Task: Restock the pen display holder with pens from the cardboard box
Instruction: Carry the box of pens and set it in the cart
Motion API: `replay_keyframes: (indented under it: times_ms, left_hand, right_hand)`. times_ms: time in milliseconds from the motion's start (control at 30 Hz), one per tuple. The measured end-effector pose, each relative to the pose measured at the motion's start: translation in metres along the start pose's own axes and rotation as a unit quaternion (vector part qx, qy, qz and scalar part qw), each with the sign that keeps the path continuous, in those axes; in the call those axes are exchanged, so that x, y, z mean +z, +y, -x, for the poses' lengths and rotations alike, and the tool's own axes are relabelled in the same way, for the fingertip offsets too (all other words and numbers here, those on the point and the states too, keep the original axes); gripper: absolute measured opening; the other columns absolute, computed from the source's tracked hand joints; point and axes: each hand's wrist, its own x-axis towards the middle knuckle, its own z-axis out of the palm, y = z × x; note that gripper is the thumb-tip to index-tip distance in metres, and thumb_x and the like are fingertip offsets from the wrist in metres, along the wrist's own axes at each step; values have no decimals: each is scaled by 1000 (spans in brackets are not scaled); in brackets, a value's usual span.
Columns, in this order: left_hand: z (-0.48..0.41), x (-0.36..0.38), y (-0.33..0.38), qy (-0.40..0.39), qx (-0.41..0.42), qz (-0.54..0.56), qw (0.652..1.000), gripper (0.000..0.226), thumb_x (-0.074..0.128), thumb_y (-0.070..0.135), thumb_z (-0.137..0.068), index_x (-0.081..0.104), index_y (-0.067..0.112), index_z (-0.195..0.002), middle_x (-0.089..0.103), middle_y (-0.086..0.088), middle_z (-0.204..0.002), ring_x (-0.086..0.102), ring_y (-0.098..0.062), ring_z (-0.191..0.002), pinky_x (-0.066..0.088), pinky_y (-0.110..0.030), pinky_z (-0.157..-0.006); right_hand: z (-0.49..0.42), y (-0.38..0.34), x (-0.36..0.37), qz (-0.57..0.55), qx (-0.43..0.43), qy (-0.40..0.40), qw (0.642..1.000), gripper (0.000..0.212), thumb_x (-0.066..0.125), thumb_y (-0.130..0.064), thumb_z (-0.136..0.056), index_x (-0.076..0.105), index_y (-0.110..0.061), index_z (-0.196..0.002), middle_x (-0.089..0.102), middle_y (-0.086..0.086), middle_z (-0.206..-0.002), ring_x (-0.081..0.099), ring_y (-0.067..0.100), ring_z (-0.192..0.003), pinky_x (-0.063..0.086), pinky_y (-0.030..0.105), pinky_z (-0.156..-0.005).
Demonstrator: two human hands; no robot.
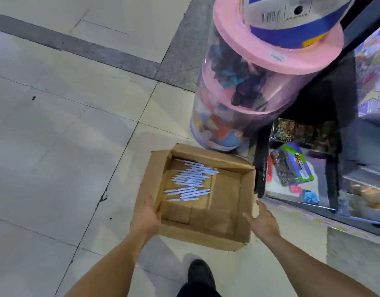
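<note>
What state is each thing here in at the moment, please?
box, open on the floor, flaps up.
pens, lying loose in the box's far left part.
left hand, holds the box's left wall.
right hand, open beside the right wall; contact unclear.
tub, pink lid on, ball on top.

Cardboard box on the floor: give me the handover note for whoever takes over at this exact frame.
Left hand: grips the left wall of the cardboard box at its near corner.
Right hand: open, fingers straight, beside the box's right wall; contact unclear.
Pens: a loose pile in the box's far-left part; the box sits on the tiled floor.
Done: no restocking visible; no pen in either hand.
Left: the pen display holder is out of view; find it, take pens out, fill it.
</note>
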Motion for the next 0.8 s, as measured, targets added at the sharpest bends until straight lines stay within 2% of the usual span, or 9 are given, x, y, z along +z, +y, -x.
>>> replay_keyframes:
  times_ms: [133, 300, 367, 433, 533, 600, 667, 800]
  left_hand:
    - [-23, 30, -11, -27, -33, 5, 999, 69, 48, 29, -96, 16, 20, -156, 60, -12, -135, 59, -34, -117, 49, -40, -95]
    - [-46, 52, -21, -14, -36, 2, 999, 81, 50, 19, -93, 1, 24, -158, 51, -10, -143, 60, -34, -116, 49, -38, -91]
    - [-50, 55, -24, -37, -54, -6, 998, 83, 51, 16, -92, 0, 22, -158, 55, -11, -136, 60, -32, -114, 49, -38, -90]
    - [-52, 54, -24, -45, -59, 1, 997, 80, 51, 12, -88, 10, 23, -155, 62, -11, -120, 62, -31, -106, 51, -39, -88]
    - [-48, 52, -23, 0, -44, 63, 997, 54, 40, 7, -83, 38, 27, -134, 64, -9, -91, 61, -29, -79, 51, -38, -71]
    - [-37, 49, -24, 19, -26, 77, 997, 50, 38, 4, -81, 43, 26, -125, 64, -8, -85, 57, -28, -73, 48, -36, -68]
    - [-21, 42, -26, 27, -27, 98, 994, 51, 39, 5, -81, 45, 28, -126, 65, -7, -88, 57, -28, -76, 48, -36, -70]
    - [31, 6, -33, 49, -84, 142, 985, 57, 38, 3, -81, 45, 31, -130, 66, -11, -93, 60, -34, -81, 49, -38, -74]
  right_hand:
    - [-16, 23, 20, 6, 55, -28, 998, 87, 61, -50, -93, 13, -23, -160, 61, 11, -139, 60, 36, -120, 51, 38, -90]
    - [-27, 35, 55, 2, 46, -48, 998, 91, 66, -40, -92, 7, -26, -160, 62, 10, -138, 61, 39, -119, 50, 41, -92]
    - [-32, 39, 65, 5, 62, -45, 997, 91, 65, -34, -92, 5, -26, -160, 61, 12, -137, 61, 42, -115, 51, 43, -91]
    - [-37, 37, 70, 8, 67, -32, 997, 88, 63, -28, -91, 8, -29, -159, 65, 18, -129, 63, 43, -108, 52, 43, -88]
    - [-36, 33, 72, -8, 70, -8, 997, 81, 58, -14, -86, 20, -31, -154, 69, 19, -104, 63, 41, -90, 52, 41, -79]
    - [-28, 32, 65, -17, 71, 0, 997, 76, 55, -7, -83, 27, -30, -150, 66, 15, -92, 59, 37, -80, 50, 39, -73]
    - [-16, 27, 52, -22, 52, 8, 998, 72, 55, -8, -84, 30, -29, -148, 65, 13, -93, 55, 34, -78, 47, 37, -71]
    - [28, 1, 13, -30, 15, 8, 999, 71, 52, -10, -90, 27, -30, -154, 69, 16, -112, 56, 34, -84, 47, 37, -74]
